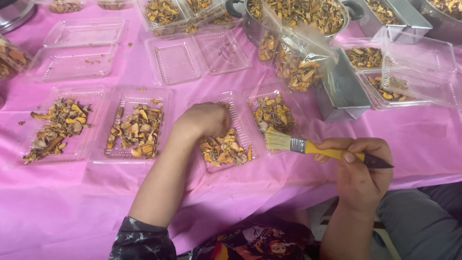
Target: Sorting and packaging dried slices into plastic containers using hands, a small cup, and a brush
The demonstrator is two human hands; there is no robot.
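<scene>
Nearest the viewer, the right hand (358, 175) is gripping a brush (317, 148) lying level, bristles pointing left over the tray (240, 120). Farther on, the left hand (204, 120) is closing on dried pieces (224, 150); light strokes would probably suit these brittle bits. A pink table (72, 202) is spreading beneath.

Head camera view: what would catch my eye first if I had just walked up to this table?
Probably the bright pink tablecloth, covered with clear plastic trays, several holding dried orange-brown pieces. At the centre, the left hand reaches into an open tray of those pieces, while the right hand holds a yellow-handled brush with its bristles at the tray's edge. A large metal pot full of the same pieces stands at the far side.
</scene>
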